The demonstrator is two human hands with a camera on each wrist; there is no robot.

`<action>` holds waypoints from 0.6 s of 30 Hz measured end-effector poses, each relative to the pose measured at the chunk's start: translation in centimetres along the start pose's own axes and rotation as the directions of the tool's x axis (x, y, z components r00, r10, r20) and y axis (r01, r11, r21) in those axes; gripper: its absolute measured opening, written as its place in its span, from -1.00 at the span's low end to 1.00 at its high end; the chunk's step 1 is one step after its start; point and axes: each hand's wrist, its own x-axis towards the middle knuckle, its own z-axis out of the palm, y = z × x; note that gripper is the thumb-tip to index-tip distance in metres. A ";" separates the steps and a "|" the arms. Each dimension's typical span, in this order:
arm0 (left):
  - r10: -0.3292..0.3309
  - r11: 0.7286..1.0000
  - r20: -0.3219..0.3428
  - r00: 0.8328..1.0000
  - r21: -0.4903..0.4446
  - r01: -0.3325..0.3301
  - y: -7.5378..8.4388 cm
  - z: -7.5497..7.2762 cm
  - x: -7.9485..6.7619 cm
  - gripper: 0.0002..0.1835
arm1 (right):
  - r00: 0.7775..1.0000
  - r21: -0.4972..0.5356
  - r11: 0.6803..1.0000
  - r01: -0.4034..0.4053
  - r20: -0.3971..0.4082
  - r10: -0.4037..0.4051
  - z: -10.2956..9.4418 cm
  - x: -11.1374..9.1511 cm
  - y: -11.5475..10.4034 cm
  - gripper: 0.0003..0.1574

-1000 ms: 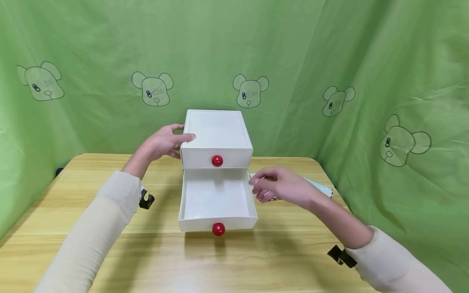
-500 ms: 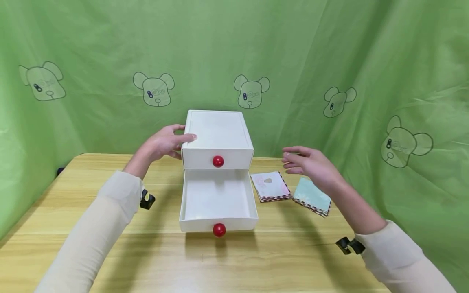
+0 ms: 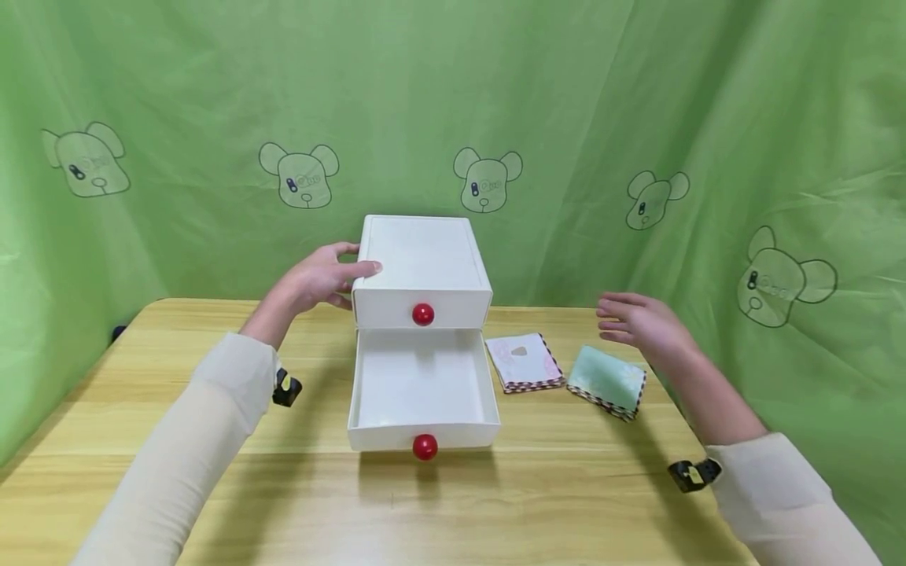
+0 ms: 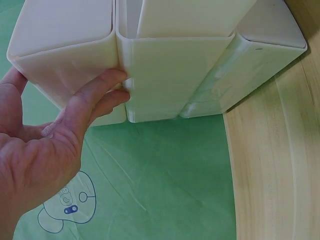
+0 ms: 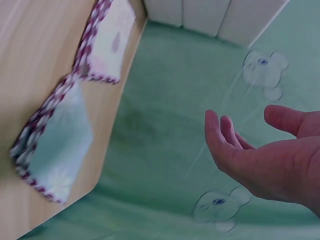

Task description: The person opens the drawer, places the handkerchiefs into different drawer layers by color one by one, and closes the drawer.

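Observation:
A white drawer unit [image 3: 425, 251] with red knobs stands on the table, its middle drawer [image 3: 425, 385] pulled out and nothing seen inside. My left hand [image 3: 322, 277] holds the unit at its upper left edge, thumb on top and fingers against the side wall [image 4: 165, 82]. On the right, my right hand [image 3: 647, 326] hovers with relaxed fingers and holds nothing. Below it lies a mint folded cloth [image 3: 607, 379] with a checked border. Beside that, nearer the unit, is a whitish-pink folded cloth [image 3: 524, 362]. The pulled-out drawer hides the lowest tier in the head view.
The wooden table [image 3: 566, 487] reaches back to a green curtain [image 3: 566, 102] printed with bear heads, which also hangs at both sides. The pulled-out drawer juts toward me, its lower red knob [image 3: 425, 447] at the front.
My right hand has moved back from beside the pulled-out drawer, out to the right above the mint cloth, uncovering both cloths. The left hand stays on the unit.

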 end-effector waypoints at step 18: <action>0.005 1.000 -0.004 1.000 -0.003 -0.005 -0.1 0.0 0.1 0.01 | 0.986 -0.008 0.990 -0.141 -0.086 0.140 -4.6 0.9 9.8 -0.09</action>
